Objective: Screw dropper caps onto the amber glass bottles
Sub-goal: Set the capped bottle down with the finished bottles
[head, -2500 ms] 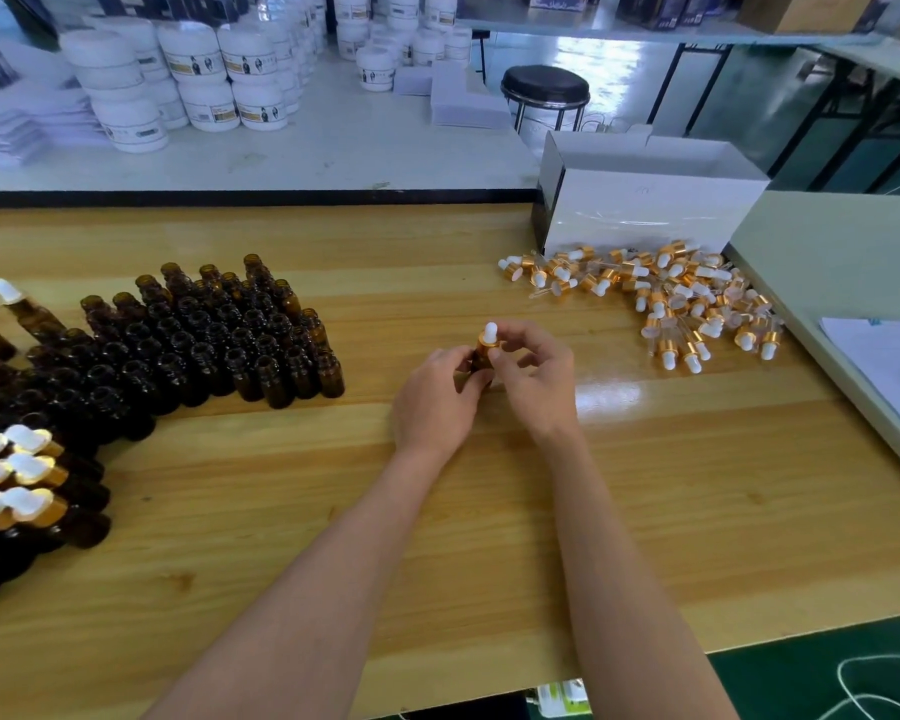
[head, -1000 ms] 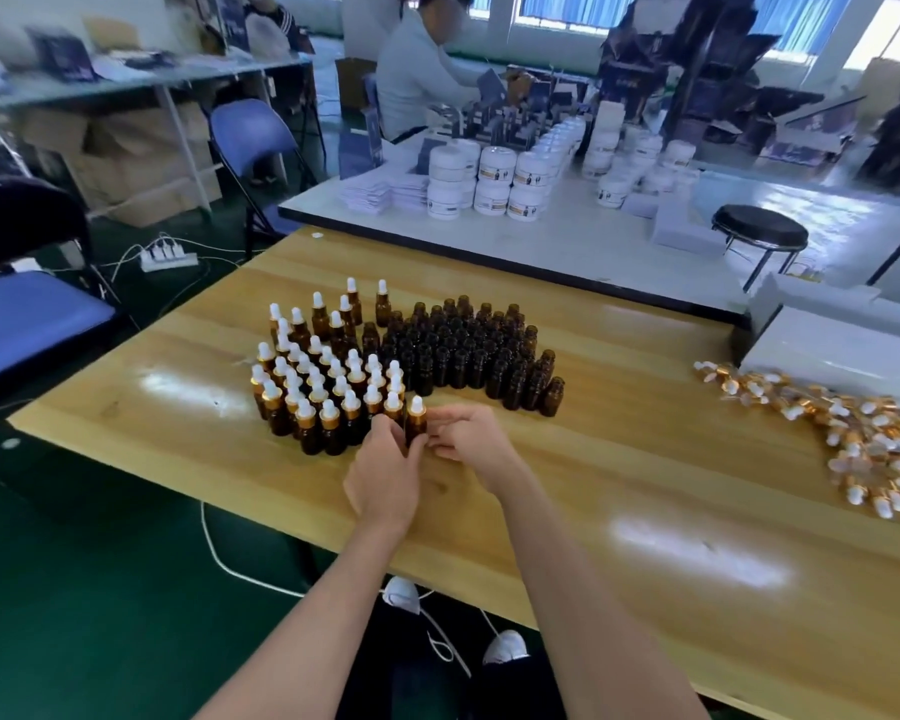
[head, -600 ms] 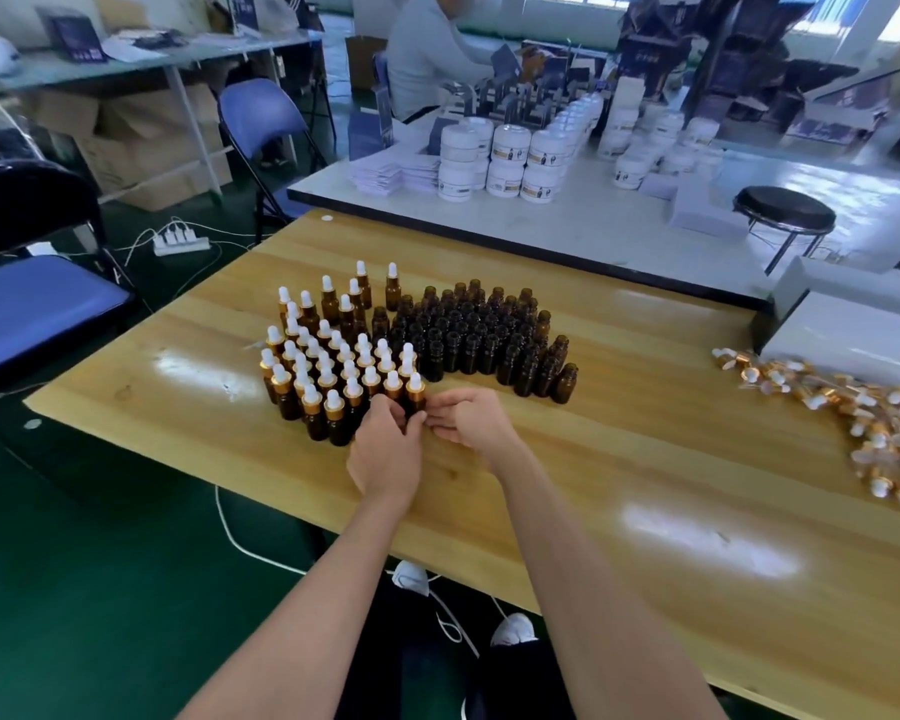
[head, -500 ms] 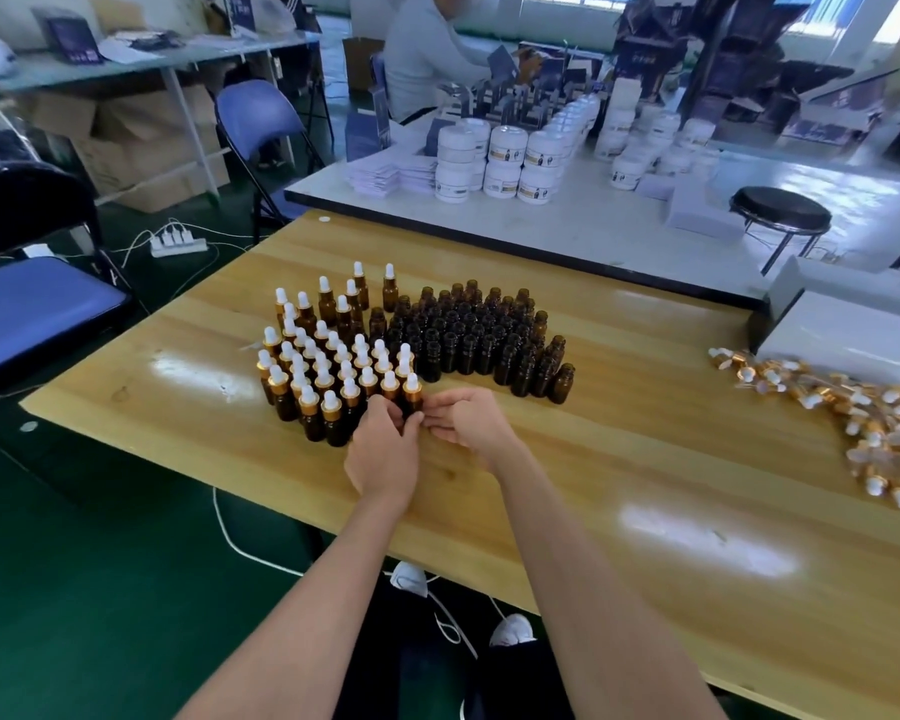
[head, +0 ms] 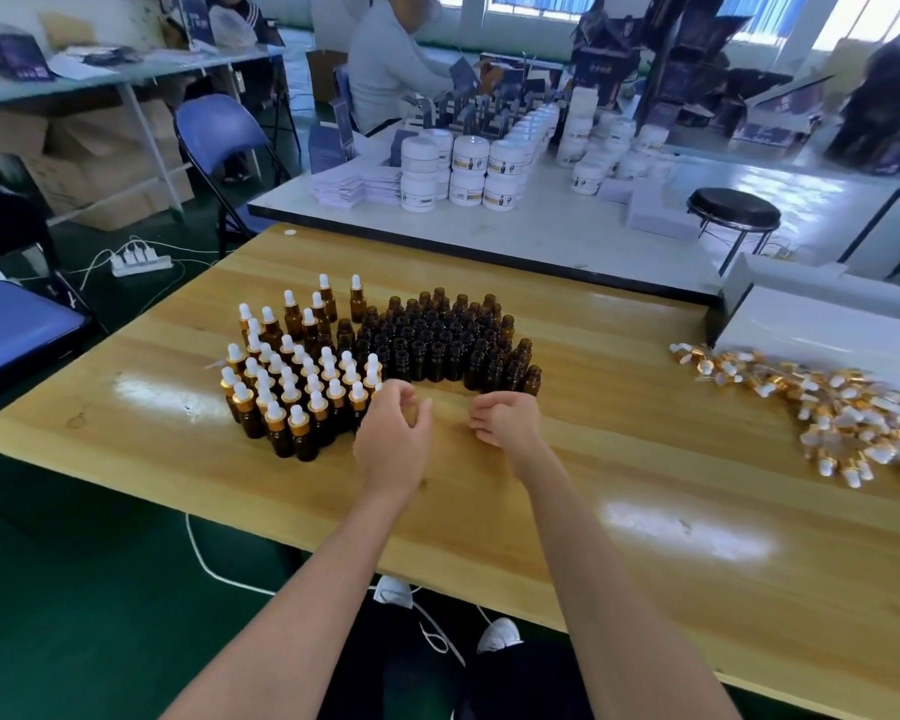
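Capped amber bottles (head: 302, 379) with gold collars and white bulbs stand in a cluster on the wooden table (head: 593, 511). Right beside them is a group of uncapped amber bottles (head: 448, 340). A heap of loose dropper caps (head: 822, 407) lies at the right. My left hand (head: 393, 436) hovers just right of the capped cluster, fingers loosely curled and empty. My right hand (head: 505, 420) hangs in front of the uncapped bottles, fingers loosely curled, holding nothing.
A white cardboard box (head: 822, 330) stands behind the caps. A white table (head: 541, 231) with stacked white jars (head: 458, 174) adjoins the far edge, with a person seated behind it. Blue chairs (head: 17, 324) stand left; a black stool (head: 733, 210) stands far right.
Both hands let go of the freshly capped bottle set at the cluster's right edge and drew apart; my right hand moved rightward. Before that, the capped bottle was carried left from the table's middle.
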